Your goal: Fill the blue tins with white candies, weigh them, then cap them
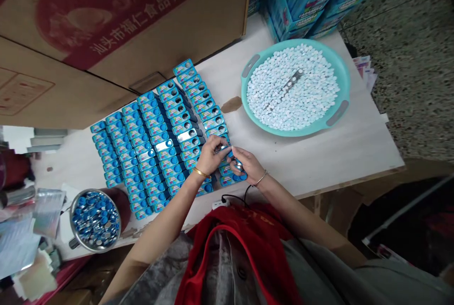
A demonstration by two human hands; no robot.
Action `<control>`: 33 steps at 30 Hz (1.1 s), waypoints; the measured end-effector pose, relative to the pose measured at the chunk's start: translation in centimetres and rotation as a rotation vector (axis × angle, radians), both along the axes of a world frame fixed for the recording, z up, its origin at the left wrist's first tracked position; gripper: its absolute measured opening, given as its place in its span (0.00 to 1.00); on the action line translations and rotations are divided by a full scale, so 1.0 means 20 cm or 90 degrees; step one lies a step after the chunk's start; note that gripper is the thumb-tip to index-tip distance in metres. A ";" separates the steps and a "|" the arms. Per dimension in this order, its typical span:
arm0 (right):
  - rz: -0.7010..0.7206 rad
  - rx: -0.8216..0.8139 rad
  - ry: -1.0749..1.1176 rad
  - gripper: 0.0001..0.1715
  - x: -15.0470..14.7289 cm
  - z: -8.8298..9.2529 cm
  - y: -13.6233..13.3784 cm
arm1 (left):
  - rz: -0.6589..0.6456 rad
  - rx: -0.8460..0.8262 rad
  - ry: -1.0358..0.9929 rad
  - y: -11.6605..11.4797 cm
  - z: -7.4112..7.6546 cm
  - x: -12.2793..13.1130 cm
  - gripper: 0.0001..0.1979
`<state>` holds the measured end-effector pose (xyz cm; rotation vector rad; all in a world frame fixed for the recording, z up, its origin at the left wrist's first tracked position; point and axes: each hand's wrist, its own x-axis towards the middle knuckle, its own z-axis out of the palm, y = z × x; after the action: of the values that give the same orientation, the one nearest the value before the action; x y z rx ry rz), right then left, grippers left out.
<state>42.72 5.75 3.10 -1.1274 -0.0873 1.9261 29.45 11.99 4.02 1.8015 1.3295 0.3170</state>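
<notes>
Rows of small blue boxes (156, 130) stand on the white table, some with round blue pieces in their tops and others with dark round openings. Over the right-hand rows, my left hand (212, 154) has its fingers pinched at a small blue piece. Beside it, my right hand (248, 165) is curled around a shiny round silver piece (239, 166), its fingertips meeting the left ones. What exactly lies between the left fingertips is too small to tell.
A teal basin (296, 132) of white pellets with a perforated strip (291, 82) sits at the right. At the lower left stands a metal pot (73, 217) of blue and silver pieces. Large cartons (142, 26) line the back, and blue display boxes (301, 2) are stacked behind the basin.
</notes>
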 end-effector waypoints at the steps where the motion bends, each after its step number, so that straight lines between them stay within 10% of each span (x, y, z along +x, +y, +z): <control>1: -0.013 -0.003 -0.011 0.22 0.00 -0.01 0.00 | -0.004 0.000 0.046 0.03 -0.01 0.00 0.08; 21: -0.026 -0.029 -0.019 0.23 0.05 -0.07 0.02 | -0.061 -0.210 0.485 0.33 -0.08 0.10 0.16; 33: 0.012 -0.034 0.017 0.25 0.03 0.01 0.01 | -0.090 -0.106 0.326 0.24 0.04 0.08 0.14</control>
<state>43.33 6.05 3.34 -1.1401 -0.0317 1.9692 31.14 16.74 4.81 1.8896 1.5060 -0.3480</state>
